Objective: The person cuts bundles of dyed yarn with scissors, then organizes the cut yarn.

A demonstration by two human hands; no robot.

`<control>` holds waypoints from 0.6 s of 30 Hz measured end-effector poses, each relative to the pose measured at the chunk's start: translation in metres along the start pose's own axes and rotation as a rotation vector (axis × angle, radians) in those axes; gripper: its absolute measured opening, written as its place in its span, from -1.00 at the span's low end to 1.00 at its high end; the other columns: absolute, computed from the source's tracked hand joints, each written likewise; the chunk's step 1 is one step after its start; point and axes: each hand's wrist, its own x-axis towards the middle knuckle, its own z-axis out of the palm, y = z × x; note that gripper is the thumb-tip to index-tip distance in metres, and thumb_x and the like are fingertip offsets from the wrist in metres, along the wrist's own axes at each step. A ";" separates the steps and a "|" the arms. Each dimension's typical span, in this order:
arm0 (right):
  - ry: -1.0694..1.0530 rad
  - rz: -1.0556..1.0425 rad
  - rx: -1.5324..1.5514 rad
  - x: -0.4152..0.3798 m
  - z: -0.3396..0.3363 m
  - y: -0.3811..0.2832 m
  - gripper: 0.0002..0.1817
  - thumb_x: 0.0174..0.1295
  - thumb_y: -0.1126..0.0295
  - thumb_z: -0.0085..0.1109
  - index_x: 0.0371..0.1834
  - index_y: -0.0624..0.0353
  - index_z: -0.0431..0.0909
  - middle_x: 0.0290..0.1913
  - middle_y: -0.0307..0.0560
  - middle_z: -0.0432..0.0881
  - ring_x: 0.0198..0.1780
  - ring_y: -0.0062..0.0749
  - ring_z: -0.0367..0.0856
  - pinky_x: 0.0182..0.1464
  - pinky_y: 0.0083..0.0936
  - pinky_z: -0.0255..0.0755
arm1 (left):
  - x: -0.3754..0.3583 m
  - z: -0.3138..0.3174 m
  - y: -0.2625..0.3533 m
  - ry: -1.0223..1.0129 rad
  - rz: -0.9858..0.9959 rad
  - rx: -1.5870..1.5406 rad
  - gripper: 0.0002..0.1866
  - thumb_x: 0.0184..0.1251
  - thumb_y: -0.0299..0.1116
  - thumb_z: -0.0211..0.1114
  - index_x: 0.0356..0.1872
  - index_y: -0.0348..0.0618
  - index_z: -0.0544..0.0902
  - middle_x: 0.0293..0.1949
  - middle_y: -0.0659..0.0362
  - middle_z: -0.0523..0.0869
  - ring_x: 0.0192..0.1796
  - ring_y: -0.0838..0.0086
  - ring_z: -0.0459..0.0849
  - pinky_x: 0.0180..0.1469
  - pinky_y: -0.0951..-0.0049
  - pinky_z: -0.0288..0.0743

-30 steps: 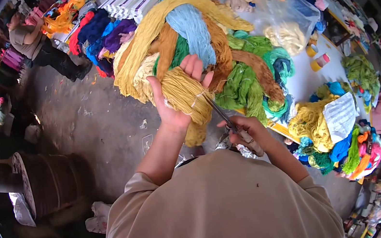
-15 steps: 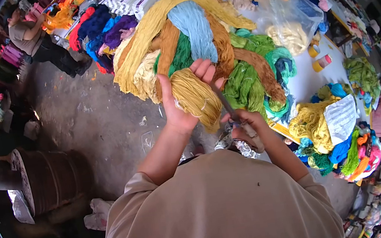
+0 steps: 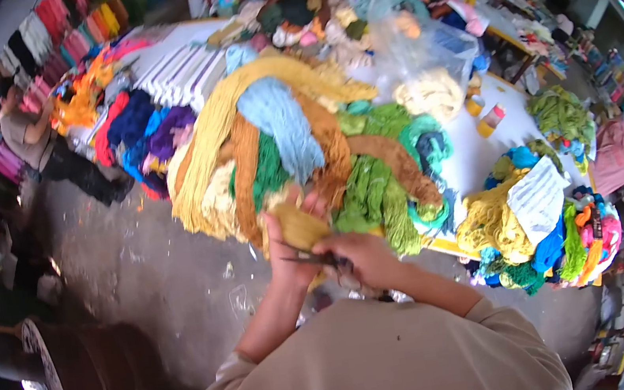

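My left hand (image 3: pixel 285 256) is wrapped round a golden-yellow yarn bundle (image 3: pixel 299 227) in front of my chest. Close against it, my right hand (image 3: pixel 362 256) grips a dark, thin tool (image 3: pixel 306 258), whose pointed end crosses the lower part of the bundle and my left palm. Motion blurs both hands, and the tool's exact kind is hard to make out. Just beyond them, a pile of skeins lies on the table: pale yellow (image 3: pixel 201 143), light blue (image 3: pixel 278 124), brown (image 3: pixel 244 165) and green (image 3: pixel 376 194).
Another person (image 3: pixel 33 142) stands at the table's far left by orange yarn (image 3: pixel 87 95). A rusty drum (image 3: pixel 97 369) is at the lower left. On the right are a clear plastic bag (image 3: pixel 418 44), a paper sheet (image 3: pixel 538 199) on yarn, and small cones (image 3: pixel 491 120).
The view has tilted up and shifted. My right hand has come in against the yarn bundle with the tool, whose dark end now lies across its lower part.
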 end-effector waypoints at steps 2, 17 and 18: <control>0.098 -0.169 0.048 -0.011 -0.004 -0.005 -0.63 0.24 0.43 0.31 0.12 0.15 0.56 -0.28 -0.04 0.68 -0.33 -0.30 0.66 -0.24 -0.41 0.52 | -0.003 0.004 0.002 0.064 0.013 0.064 -0.12 0.37 0.44 -0.03 0.40 -0.13 0.35 0.14 0.04 0.63 0.18 0.23 0.58 0.32 0.17 0.43; 0.316 0.682 0.631 -0.210 -0.079 0.192 -0.33 0.43 -0.19 0.01 0.21 0.25 0.49 -0.11 -0.05 0.69 -0.14 -0.42 0.68 0.01 -0.43 0.56 | 0.032 -0.022 0.029 0.259 0.265 0.097 -0.52 0.53 0.10 0.07 -0.03 -0.16 0.62 -0.36 0.28 0.54 -0.29 0.50 0.53 0.08 0.33 0.48; 0.456 0.601 0.383 -0.222 -0.081 0.203 -0.56 0.48 0.16 0.02 0.20 0.31 0.44 -0.25 -0.21 0.65 -0.18 -0.49 0.67 -0.16 -0.56 0.55 | 0.034 -0.034 0.027 0.248 0.275 0.113 -0.53 0.54 0.07 0.07 -0.02 -0.18 0.62 -0.36 0.28 0.54 -0.28 0.50 0.53 0.08 0.33 0.48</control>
